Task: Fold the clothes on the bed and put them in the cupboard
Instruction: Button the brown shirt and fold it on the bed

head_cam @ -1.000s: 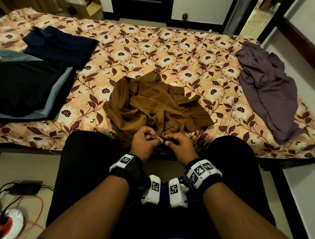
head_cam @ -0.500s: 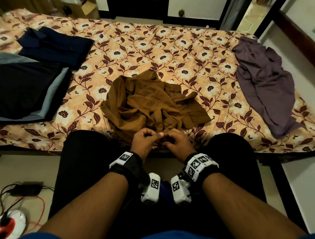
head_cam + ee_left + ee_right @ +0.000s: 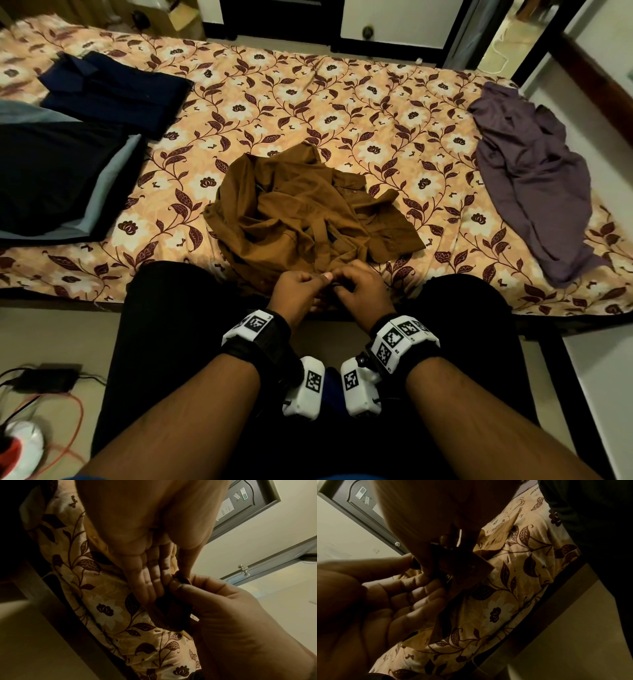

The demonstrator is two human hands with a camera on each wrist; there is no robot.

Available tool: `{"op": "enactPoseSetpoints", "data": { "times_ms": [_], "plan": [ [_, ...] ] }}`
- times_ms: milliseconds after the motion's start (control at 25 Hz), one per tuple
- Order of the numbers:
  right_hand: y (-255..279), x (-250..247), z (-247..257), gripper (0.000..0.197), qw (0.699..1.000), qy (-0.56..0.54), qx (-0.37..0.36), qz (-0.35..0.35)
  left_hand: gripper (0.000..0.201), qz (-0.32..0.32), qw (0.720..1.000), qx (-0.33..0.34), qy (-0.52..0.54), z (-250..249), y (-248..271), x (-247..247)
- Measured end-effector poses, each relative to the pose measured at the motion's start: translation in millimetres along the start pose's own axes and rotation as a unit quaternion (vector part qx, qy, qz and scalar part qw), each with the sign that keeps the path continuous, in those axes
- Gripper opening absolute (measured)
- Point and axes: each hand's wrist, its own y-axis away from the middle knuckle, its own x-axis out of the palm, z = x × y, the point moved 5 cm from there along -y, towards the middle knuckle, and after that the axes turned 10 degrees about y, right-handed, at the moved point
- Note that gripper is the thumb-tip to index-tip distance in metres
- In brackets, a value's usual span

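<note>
A crumpled brown shirt [image 3: 301,212] lies at the near edge of the floral bed sheet [image 3: 342,102]. My left hand [image 3: 299,291] and right hand [image 3: 361,291] meet at the shirt's near hem, and both pinch a small fold of it. In the left wrist view, my left hand's fingers [image 3: 150,582] press the dark brown cloth [image 3: 173,609] against the right hand's thumb [image 3: 181,586]. The right wrist view shows the same brown cloth [image 3: 464,563] held between both hands. What lies under the fingers is hidden.
A purple garment [image 3: 534,185] lies unfolded at the bed's right. At the left lie a folded navy shirt [image 3: 113,92] and a black folded garment [image 3: 51,174] on grey cloth. Cupboard doors [image 3: 394,20] stand beyond the bed. A charger and cables [image 3: 44,380] lie on the floor.
Both hands stay at the brown shirt's near hem, and their fingers have drawn closer together. The head view has shifted slightly.
</note>
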Motion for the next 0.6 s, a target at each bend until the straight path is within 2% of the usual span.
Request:
{"op": "enactPoseSetpoints", "data": {
  "times_ms": [200,360,440,520,600],
  "plan": [
    [1.6,-1.2,-3.6,0.011,1.0,-0.013,0.009,-0.024,0.02,0.021,0.999,-0.004,0.024,2.4,-2.4,1.8],
    [2.4,2.8,1.5,0.021,0.999,-0.048,0.008,0.017,0.017,-0.024,0.999,0.024,0.041,2.2,-7.4,-4.7],
    [3.3,3.6,1.1,0.018,0.995,-0.096,0.022,0.013,0.023,-0.04,0.998,0.039,0.04,4.3,-11.3,-8.2],
    [3.3,0.9,-5.0,0.016,0.99,-0.134,0.043,-0.013,0.019,-0.029,0.997,0.051,0.041,2.6,-10.5,-7.5],
    [3.9,-3.4,-11.4,0.022,0.988,-0.134,0.058,-0.042,0.014,0.008,0.996,0.063,0.055,0.1,-7.1,-3.1]
  ]
}}
